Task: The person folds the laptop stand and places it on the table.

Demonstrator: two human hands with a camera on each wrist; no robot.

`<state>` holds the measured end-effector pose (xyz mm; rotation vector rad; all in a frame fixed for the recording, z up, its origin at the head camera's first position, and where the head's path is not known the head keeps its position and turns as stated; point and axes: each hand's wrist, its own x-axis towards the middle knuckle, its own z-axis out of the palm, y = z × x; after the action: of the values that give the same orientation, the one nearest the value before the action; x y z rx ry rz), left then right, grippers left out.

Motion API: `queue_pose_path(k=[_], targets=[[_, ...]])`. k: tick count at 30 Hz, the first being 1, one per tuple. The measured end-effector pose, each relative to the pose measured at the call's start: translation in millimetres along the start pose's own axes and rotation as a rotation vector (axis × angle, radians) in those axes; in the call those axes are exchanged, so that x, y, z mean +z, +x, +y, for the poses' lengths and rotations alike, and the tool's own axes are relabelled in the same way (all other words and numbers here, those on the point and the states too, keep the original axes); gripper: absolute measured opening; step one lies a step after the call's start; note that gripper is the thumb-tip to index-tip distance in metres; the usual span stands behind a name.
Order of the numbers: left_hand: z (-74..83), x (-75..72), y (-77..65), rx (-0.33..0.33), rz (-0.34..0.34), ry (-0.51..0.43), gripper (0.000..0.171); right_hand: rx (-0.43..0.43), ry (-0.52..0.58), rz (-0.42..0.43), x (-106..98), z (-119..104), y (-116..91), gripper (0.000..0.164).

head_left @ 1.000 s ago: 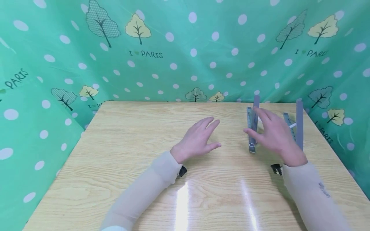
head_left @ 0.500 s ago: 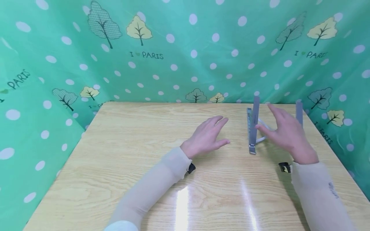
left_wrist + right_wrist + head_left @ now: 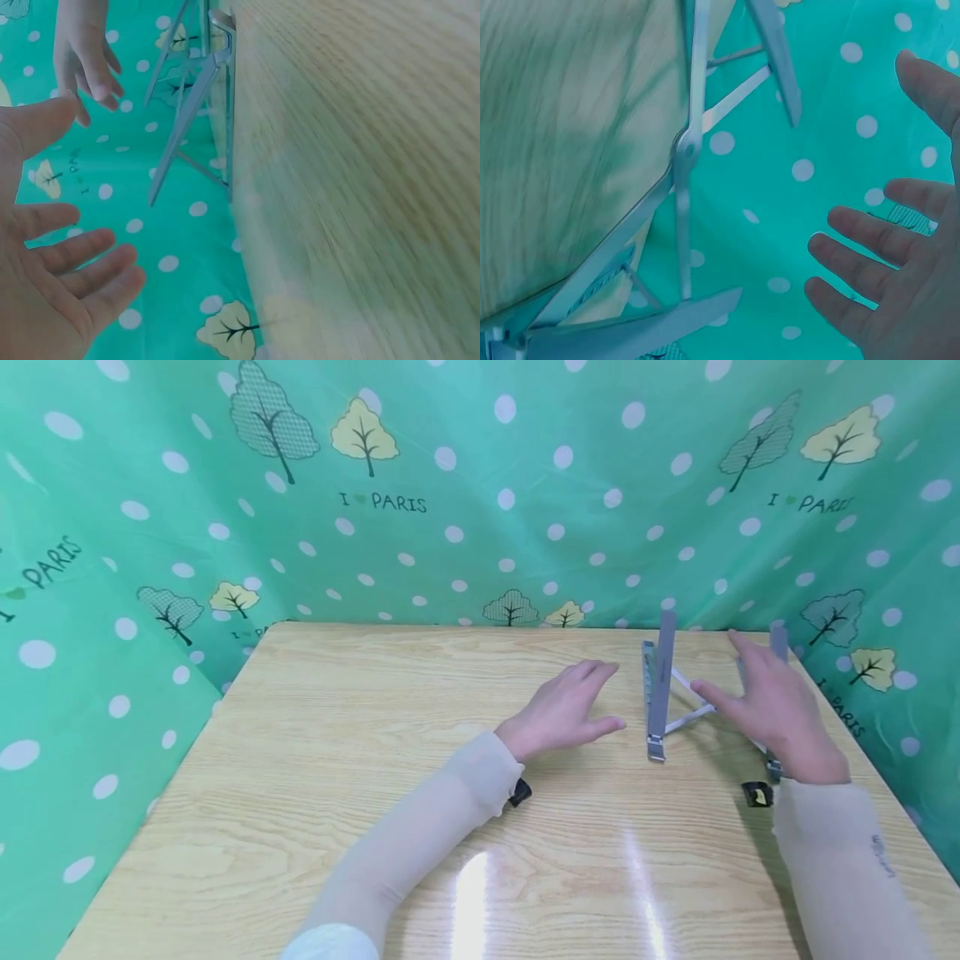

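Note:
A grey folding laptop stand (image 3: 662, 681) stands opened out on the right rear of the table, its two raised arms joined by crossed pale struts. My right hand (image 3: 776, 706) is over its right half with the fingers spread, hiding part of that side. To the left of the stand is my left hand (image 3: 562, 710), its thumb and fingers apart and holding nothing. In the left wrist view, the stand (image 3: 184, 124) shows sideways, arms slanting up from the base. The right wrist view has the struts' pivot (image 3: 685, 148) beside my extended fingers (image 3: 870, 232).
The wooden table (image 3: 337, 735) reaches back to a green dotted curtain (image 3: 480, 477) that also closes off the left and right sides. A dark wrist strap piece (image 3: 757, 794) hangs under the right cuff. Light glare (image 3: 471, 902) lies on the tabletop near the front.
Both hands have shifted to the right: the right from the stand's left arm toward its right half, the left closer to the stand. The stand stays in place.

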<state>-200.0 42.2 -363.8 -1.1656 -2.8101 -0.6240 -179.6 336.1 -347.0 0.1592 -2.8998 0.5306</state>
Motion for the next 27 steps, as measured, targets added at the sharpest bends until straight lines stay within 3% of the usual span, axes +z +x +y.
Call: queue_pose_path(k=[12, 21, 27], targets=[[6.0, 16.6, 27.4, -0.055, -0.039, -0.033, 0.080, 0.086, 0.003, -0.055, -5, 27, 1, 0.094], [5.5, 25.9, 41.0, -0.079, -0.036, -0.080, 0.078, 0.092, 0.034, -0.059, -8, 45, -3, 0.096], [4.0, 32.9, 49.9, -0.140, -0.038, -0.165, 0.078, 0.101, 0.070, -0.055, -8, 63, -4, 0.094]])
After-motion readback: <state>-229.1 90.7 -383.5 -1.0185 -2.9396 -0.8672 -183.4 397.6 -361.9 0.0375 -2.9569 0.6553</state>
